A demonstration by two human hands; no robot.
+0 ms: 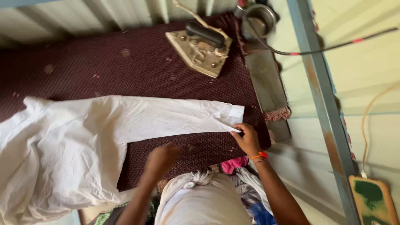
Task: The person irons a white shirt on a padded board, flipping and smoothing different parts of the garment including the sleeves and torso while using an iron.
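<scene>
White garment (125, 125) is laid flat on the maroon worktop (125, 66); long axis runs left-right, sleeve end pointing right. Soft, light, limp cloth: best gripped at hems. Cuff corner is pinched by the right hand (246, 139). Left hand (161, 158) is blurred, grip cannot be told. Iron (200, 46) parked behind.

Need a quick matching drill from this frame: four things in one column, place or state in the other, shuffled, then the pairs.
Things:
1. iron
2. white garment
3. right hand
4. metal bowl

Place or state:
A. pinching the sleeve cuff
B. at the top edge, past the padded cloth
C. spread flat over the maroon cloth
D. resting unheld at the far side of the maroon cloth

Pairs: 1-D, 2-C, 3-A, 4-B
</scene>
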